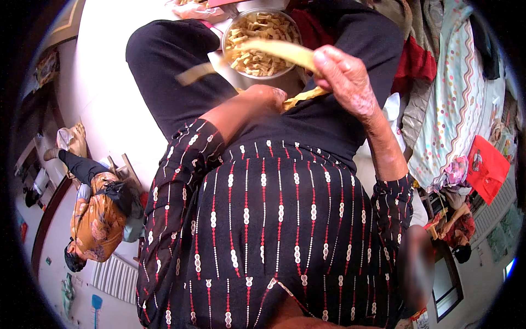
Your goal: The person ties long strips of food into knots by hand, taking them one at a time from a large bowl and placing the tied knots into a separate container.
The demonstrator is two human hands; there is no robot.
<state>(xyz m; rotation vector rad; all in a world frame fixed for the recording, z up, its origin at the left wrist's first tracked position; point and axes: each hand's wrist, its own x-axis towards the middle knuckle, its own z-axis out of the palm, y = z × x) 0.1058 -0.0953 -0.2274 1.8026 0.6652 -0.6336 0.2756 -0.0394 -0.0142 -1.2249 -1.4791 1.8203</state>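
My right hand (343,76) pinches a long, flat pale-yellow strip (287,51) between thumb and fingers. That strip reaches left across the bowl and blurs towards its far end; I cannot tell its material. Lower, above my lap, my left hand (265,98) is closed, palm out of sight. A narrower, crinkled yellow length (304,98) runs from this fist to below my right hand. Whether the two lengths are one piece is unclear. Between my knees stands a round, pale-rimmed bowl (224,43) heaped with short, cut yellowish pieces (263,31).
A plastic bag (197,12) with more pieces lies beyond the bowl. At right is a bed with a dotted cover (446,119) and a red bag (489,168). One person (98,209) sits at left, another (458,226) at far right.
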